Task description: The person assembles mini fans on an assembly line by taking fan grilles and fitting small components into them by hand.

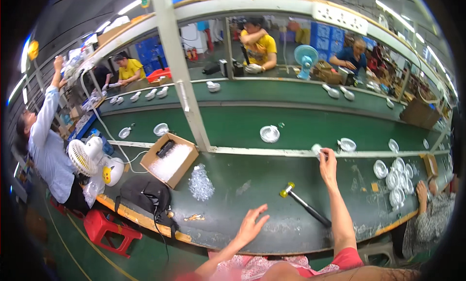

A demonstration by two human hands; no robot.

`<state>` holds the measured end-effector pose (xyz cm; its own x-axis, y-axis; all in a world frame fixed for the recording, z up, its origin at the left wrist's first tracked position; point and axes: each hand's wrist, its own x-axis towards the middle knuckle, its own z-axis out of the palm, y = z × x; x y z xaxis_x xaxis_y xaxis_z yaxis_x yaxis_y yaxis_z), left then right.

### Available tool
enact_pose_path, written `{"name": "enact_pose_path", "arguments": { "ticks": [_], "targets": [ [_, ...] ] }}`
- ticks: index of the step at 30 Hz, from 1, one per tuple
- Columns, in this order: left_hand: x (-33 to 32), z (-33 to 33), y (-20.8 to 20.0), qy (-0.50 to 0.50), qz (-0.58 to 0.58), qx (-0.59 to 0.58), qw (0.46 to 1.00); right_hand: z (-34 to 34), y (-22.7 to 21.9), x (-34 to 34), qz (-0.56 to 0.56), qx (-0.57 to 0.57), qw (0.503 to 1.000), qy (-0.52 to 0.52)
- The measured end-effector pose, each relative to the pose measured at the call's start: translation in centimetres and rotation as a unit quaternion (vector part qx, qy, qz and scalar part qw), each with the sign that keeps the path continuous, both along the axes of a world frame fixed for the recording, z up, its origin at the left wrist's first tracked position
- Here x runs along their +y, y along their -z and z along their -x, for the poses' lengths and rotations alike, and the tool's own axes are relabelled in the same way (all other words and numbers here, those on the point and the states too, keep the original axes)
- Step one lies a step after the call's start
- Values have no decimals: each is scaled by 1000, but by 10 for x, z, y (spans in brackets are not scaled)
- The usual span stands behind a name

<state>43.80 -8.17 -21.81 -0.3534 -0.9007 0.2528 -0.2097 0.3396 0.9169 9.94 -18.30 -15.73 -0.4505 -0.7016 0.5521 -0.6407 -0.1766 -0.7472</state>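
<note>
All positions are taken from the hammer [306, 205], which lies on the dark bench [228, 172] with its yellow head to the far left and its black grip to the near right. The white part [316, 149] is beyond the hammer and to its right, at the pale rail [252, 152]. The right hand [328, 163] has this part pinched at the fingertips, where it shows on their left side. The left hand [251, 226] is at the hammer's near left, fingers spread, with nothing visible in its grasp.

Governing relation: the part is on the hammer's far side and the left hand on its near side, well apart, the hammer's head lying roughly between. The left hand is nearer to that head, without contact; the hammer's long axis slants toward the right forearm (which passes just beside the grip end).

Beyond the hammer, right of the right hand, is a white fan guard [347, 144].

Limits of inspection: fingers cover much of the white part, so its long axis and any contact with the rail cannot be established. Right of the hammer, piled guards [397, 176] overlap and cannot be counted reliably. Left of it, individual clear pieces [201, 182] are indistinct.
</note>
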Motion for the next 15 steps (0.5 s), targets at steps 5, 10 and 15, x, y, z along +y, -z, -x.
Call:
{"name": "enact_pose_path", "arguments": {
  "ticks": [5, 10, 15],
  "targets": [
    [7, -7, 2, 16, 109, -63, 992, 7, 45, -83, -29, 197, 980, -1],
    [9, -4, 18, 28, 140, -65, 988, -57, 61, -168, -122, 159, 973, -114],
    [6, -5, 17, 21, 89, -43, 995, -76, 87, -219, -308, 165, 930, -116]
  ]
}}
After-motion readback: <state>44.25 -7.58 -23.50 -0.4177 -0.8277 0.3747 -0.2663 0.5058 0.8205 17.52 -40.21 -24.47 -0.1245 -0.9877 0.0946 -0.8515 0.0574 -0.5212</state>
